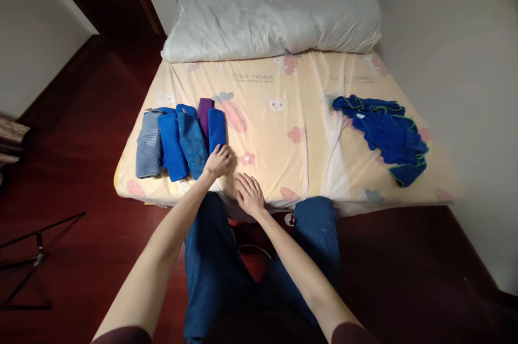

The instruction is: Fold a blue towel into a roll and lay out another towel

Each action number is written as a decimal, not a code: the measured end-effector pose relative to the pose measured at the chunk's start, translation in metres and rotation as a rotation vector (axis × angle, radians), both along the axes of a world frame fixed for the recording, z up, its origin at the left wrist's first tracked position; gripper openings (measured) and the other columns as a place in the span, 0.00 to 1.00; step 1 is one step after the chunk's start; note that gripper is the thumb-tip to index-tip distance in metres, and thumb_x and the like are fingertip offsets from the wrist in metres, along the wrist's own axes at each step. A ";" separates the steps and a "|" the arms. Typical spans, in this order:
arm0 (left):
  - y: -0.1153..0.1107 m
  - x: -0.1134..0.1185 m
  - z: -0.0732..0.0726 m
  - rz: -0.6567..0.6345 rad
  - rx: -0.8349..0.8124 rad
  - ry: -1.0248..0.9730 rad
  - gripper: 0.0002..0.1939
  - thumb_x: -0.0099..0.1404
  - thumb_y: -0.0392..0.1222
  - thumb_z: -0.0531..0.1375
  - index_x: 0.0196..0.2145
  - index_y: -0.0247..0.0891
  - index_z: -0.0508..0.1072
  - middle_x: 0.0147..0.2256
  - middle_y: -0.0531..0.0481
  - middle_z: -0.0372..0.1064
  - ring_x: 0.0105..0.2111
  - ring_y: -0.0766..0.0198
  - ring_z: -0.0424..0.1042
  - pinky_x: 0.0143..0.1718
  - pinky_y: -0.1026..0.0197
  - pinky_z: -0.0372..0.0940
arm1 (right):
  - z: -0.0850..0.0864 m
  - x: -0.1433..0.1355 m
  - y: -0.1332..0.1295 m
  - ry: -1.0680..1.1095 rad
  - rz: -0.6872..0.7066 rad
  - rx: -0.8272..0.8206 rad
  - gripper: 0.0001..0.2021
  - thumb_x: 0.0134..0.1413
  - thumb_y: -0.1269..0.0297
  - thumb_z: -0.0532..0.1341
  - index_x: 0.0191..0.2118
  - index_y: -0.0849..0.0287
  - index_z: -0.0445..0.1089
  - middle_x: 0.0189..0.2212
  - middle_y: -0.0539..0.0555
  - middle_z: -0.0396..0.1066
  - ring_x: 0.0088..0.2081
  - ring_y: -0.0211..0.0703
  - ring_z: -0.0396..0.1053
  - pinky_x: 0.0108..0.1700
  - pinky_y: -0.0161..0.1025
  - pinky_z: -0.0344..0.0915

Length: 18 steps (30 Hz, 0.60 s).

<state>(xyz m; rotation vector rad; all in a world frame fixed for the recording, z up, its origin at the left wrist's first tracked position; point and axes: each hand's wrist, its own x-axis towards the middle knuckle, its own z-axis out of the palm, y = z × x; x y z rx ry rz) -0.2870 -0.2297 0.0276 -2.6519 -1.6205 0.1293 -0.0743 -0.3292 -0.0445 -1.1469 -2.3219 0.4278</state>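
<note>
My left hand (219, 162) is at the near end of a narrow folded blue towel (217, 127), its fingers bent over that end and covering it. My right hand (249, 193) lies palm down on the bed sheet near the front edge, fingers extended and nothing held. Left of the blue towel, other folded towels lie side by side: a purple one (205, 112), a mottled blue one (192, 141), a bright blue one (173, 147) and a grey-blue one with lettering (149, 144). A loose heap of blue cloths with green edging (388, 130) lies on the right side.
The bed (275, 160) has a pale yellow patterned sheet with creases. A white quilt (275, 14) is bunched at its far end. Walls flank the room, and a black folding stand (39, 252) is on the dark red floor at left.
</note>
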 end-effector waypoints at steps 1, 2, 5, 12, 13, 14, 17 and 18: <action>-0.001 -0.004 0.000 0.023 -0.001 -0.015 0.20 0.71 0.39 0.56 0.54 0.26 0.78 0.58 0.28 0.71 0.69 0.41 0.60 0.71 0.36 0.50 | 0.002 0.000 0.001 0.015 0.010 -0.011 0.26 0.71 0.65 0.55 0.72 0.56 0.64 0.73 0.56 0.59 0.75 0.50 0.52 0.76 0.55 0.48; -0.003 -0.008 0.001 0.052 -0.003 -0.027 0.19 0.71 0.38 0.56 0.54 0.27 0.79 0.57 0.29 0.72 0.68 0.41 0.60 0.71 0.35 0.50 | 0.003 0.001 0.003 0.035 0.022 -0.023 0.26 0.71 0.65 0.56 0.71 0.56 0.64 0.73 0.56 0.58 0.75 0.50 0.52 0.77 0.55 0.48; -0.009 -0.017 0.008 0.124 -0.015 -0.019 0.19 0.70 0.37 0.55 0.54 0.30 0.79 0.58 0.30 0.72 0.68 0.43 0.60 0.71 0.34 0.49 | 0.009 0.003 0.008 0.117 0.074 -0.073 0.25 0.68 0.65 0.59 0.68 0.56 0.68 0.73 0.57 0.59 0.75 0.51 0.52 0.77 0.56 0.48; -0.013 -0.020 0.013 0.138 0.003 0.022 0.21 0.70 0.38 0.53 0.53 0.27 0.79 0.58 0.27 0.72 0.68 0.39 0.61 0.70 0.32 0.49 | 0.019 0.079 -0.011 0.471 0.054 -0.300 0.17 0.63 0.69 0.63 0.56 0.57 0.78 0.60 0.60 0.75 0.64 0.49 0.71 0.68 0.51 0.66; -0.014 -0.015 0.008 0.119 0.044 0.016 0.21 0.70 0.38 0.52 0.52 0.25 0.79 0.59 0.26 0.71 0.69 0.38 0.60 0.70 0.32 0.49 | 0.021 0.099 -0.019 0.499 0.007 -0.314 0.16 0.63 0.68 0.63 0.55 0.57 0.78 0.57 0.60 0.77 0.62 0.49 0.73 0.66 0.51 0.68; -0.017 -0.009 0.001 0.083 0.083 -0.013 0.22 0.70 0.39 0.52 0.52 0.25 0.79 0.61 0.25 0.69 0.70 0.36 0.58 0.70 0.32 0.49 | 0.023 0.120 -0.029 0.524 -0.063 -0.326 0.15 0.64 0.67 0.63 0.54 0.56 0.79 0.54 0.59 0.79 0.58 0.49 0.75 0.64 0.51 0.70; -0.041 0.023 -0.025 -0.070 0.107 -0.170 0.25 0.71 0.40 0.49 0.57 0.27 0.77 0.66 0.28 0.64 0.70 0.38 0.58 0.70 0.34 0.53 | 0.032 0.170 -0.051 0.683 -0.323 -0.411 0.11 0.66 0.63 0.62 0.47 0.56 0.81 0.45 0.58 0.82 0.47 0.49 0.80 0.53 0.48 0.76; -0.054 0.036 -0.033 -0.111 0.092 -0.223 0.26 0.72 0.41 0.48 0.58 0.28 0.76 0.66 0.29 0.64 0.70 0.39 0.59 0.69 0.35 0.55 | 0.034 0.182 -0.054 0.768 -0.389 -0.444 0.11 0.66 0.60 0.62 0.46 0.57 0.81 0.44 0.58 0.82 0.45 0.48 0.80 0.51 0.46 0.77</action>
